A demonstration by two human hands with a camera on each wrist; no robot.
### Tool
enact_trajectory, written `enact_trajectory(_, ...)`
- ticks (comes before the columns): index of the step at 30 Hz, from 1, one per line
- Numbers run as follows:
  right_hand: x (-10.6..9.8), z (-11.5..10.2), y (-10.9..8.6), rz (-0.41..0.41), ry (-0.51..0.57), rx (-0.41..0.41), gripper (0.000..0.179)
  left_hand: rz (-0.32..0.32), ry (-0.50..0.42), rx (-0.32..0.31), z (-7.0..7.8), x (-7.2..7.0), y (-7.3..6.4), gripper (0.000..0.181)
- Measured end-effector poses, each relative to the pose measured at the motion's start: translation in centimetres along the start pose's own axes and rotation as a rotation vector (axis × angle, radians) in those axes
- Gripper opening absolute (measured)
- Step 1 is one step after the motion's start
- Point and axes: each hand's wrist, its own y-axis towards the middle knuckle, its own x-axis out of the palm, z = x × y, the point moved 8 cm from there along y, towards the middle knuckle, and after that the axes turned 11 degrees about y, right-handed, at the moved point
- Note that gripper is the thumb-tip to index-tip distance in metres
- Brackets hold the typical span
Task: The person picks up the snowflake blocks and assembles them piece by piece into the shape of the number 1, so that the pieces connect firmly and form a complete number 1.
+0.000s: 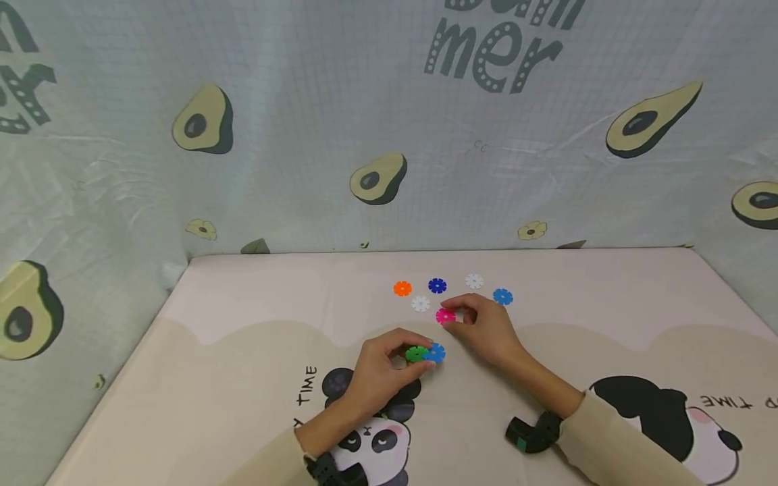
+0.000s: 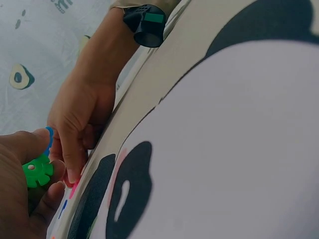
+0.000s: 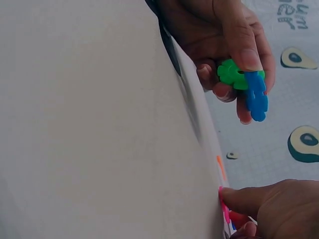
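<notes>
At the pale table (image 1: 273, 290), the left hand (image 1: 379, 364) pinches a green disc (image 1: 416, 354) joined to a blue disc (image 1: 435, 353); the right hand (image 1: 486, 329), farther out, pinches a pink disc (image 1: 445, 316). Best grip edges lightly.

Holding overlapping green disc (image 1: 416, 354) and blue disc (image 1: 436, 353) in left hand (image 1: 381, 368). Pinching pink disc (image 1: 446, 316) with right hand (image 1: 489, 329), near dark-blue disc (image 1: 437, 285) on desk (image 1: 243, 385).

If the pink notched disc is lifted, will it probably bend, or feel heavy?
The pink notched disc is probably light, since its edge looks thin in the right wrist view. It shows no obvious bend where the right hand touches it, so it seems rather stiff.
</notes>
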Motion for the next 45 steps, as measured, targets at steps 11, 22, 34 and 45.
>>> enact_trajectory(11, 0.0, -0.2, 0.2, 0.003, -0.024, 0.007, 0.025, -0.022, -0.003, -0.031, 0.0, 0.2, 0.0, 0.022)
enact_trajectory(22, 0.4, -1.1, 0.3, -0.111, -0.107, -0.013, 0.034, -0.022, -0.014, -0.04, 0.0, 0.1, 0.0, 0.022)
enact_trajectory(34, 0.0, -2.2, 0.0, -0.099, -0.165, -0.154, 0.027, -0.001, 0.011, -0.038, 0.0, 0.1, 0.1, 0.023)
enact_trajectory(45, -1.5, -1.4, -0.5, -0.049, -0.033, -0.065, 0.024, -0.003, 0.014, -0.047, -0.1, -0.1, 0.1, 0.024)
